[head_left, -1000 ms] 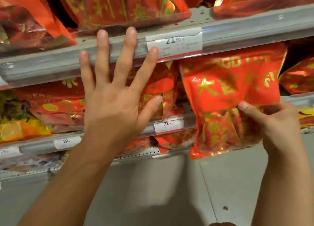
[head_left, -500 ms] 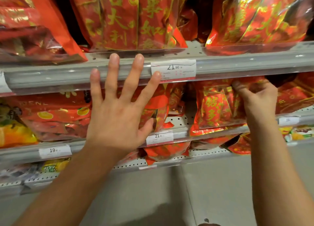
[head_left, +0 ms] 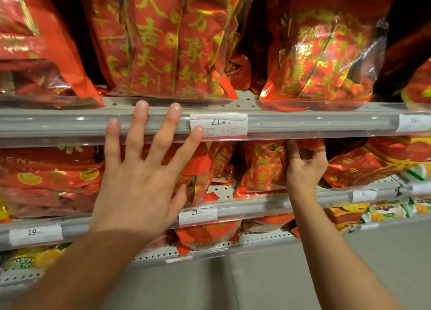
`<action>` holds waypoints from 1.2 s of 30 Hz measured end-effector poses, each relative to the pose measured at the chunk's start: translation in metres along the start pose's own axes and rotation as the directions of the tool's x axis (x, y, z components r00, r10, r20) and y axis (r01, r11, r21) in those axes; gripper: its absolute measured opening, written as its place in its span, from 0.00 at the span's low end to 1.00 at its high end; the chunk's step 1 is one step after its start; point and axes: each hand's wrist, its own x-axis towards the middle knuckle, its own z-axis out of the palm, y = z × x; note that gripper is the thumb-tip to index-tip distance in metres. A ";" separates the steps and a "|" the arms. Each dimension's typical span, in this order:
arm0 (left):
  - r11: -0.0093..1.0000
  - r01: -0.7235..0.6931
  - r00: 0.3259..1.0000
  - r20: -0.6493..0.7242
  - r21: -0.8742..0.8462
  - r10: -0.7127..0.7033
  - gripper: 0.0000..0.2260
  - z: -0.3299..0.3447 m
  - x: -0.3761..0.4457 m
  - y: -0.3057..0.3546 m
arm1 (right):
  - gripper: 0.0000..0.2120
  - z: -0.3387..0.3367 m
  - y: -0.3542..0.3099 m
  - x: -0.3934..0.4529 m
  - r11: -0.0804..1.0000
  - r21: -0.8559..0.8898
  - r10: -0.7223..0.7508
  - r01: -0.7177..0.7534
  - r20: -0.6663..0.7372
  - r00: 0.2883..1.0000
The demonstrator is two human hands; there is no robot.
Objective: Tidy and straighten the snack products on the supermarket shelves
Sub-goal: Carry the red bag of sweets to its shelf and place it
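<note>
Warm, fairly bright light; glare glints on the foil bags [head_left: 321, 53]; left edge blurred; wide-angle bending bows the shelf rails [head_left: 303, 123].

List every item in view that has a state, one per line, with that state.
left hand: open, fingers spread, raised before the upper shelf rail
right hand: gripping the red snack bag
red snack bag: upright on the middle shelf, held
tall red bag: upright on the top shelf
clear-wrapped red bag: upright, leaning slightly
21.90 price tag: seated in the rail
</note>
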 end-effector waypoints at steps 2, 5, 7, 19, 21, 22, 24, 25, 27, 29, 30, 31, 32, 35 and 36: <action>1.000 0.003 1.000 -0.006 -0.012 -0.003 0.48 -0.001 0.000 0.001 | 0.20 -0.002 0.002 -0.002 1.000 -0.006 0.005 -0.005 0.028 1.000; 0.999 0.024 1.000 0.004 -0.025 -0.024 0.46 -0.004 -0.002 0.004 | 0.21 -0.008 0.005 -0.013 0.998 -0.055 0.023 -0.018 0.102 0.995; 0.996 0.060 0.998 0.004 -0.059 -0.060 0.45 -0.006 -0.005 0.009 | 0.19 -0.018 0.001 -0.015 0.992 -0.123 0.030 -0.010 0.161 0.986; 0.982 0.113 0.991 0.088 -0.152 -0.101 0.44 -0.019 -0.007 0.013 | 0.29 -0.034 -0.025 0.032 0.916 -0.243 0.400 -0.318 0.513 0.760; 0.981 0.112 0.990 0.102 -0.159 -0.096 0.44 -0.020 -0.007 0.013 | 0.42 -0.036 -0.031 0.023 0.886 -0.425 0.383 -0.188 0.440 0.812; 0.981 0.110 0.990 0.110 -0.163 -0.092 0.44 -0.019 -0.007 0.012 | 0.43 -0.040 -0.036 0.015 0.846 -0.528 0.336 -0.081 0.407 0.850; 0.981 0.104 0.990 0.107 -0.163 -0.087 0.44 -0.016 -0.007 0.011 | 0.39 -0.052 -0.038 -0.004 0.755 -0.641 0.069 0.141 0.292 0.954; 0.982 0.098 0.992 0.096 -0.159 -0.084 0.45 -0.014 -0.007 0.011 | 0.39 -0.057 -0.035 -0.015 0.704 -0.656 -0.121 0.271 0.264 0.957; 0.985 0.089 0.994 0.070 -0.149 -0.079 0.45 -0.009 -0.007 0.011 | 0.42 -0.062 -0.035 -0.036 0.561 -0.674 -0.352 0.480 0.331 0.876; 0.987 0.089 0.995 0.052 -0.137 -0.082 0.45 -0.005 -0.006 0.011 | 0.47 -0.056 -0.029 -0.054 0.476 -0.686 -0.309 0.550 0.455 0.835; 0.987 0.091 0.995 0.048 -0.129 -0.085 0.45 -0.004 -0.007 0.012 | 0.51 -0.051 -0.023 -0.062 0.482 -0.699 -0.234 0.528 0.478 0.846; 0.988 0.095 0.995 0.042 -0.123 -0.090 0.45 -0.004 -0.007 0.013 | 0.54 -0.044 -0.018 -0.070 0.505 -0.712 -0.168 0.488 0.473 0.865; 0.988 0.099 0.995 0.038 -0.120 -0.095 0.44 -0.004 -0.007 0.014 | 0.56 -0.037 -0.014 -0.077 0.528 -0.725 -0.123 0.443 0.451 0.884; 0.990 0.092 0.996 0.032 -0.104 -0.089 0.44 -0.003 -0.008 0.013 | 0.57 -0.010 -0.009 -0.085 0.567 -0.754 -0.026 0.332 0.386 0.922; 0.991 0.087 0.996 0.030 -0.097 -0.084 0.44 -0.002 -0.008 0.012 | 0.57 -0.002 -0.009 -0.085 0.565 -0.770 0.012 0.297 0.368 0.930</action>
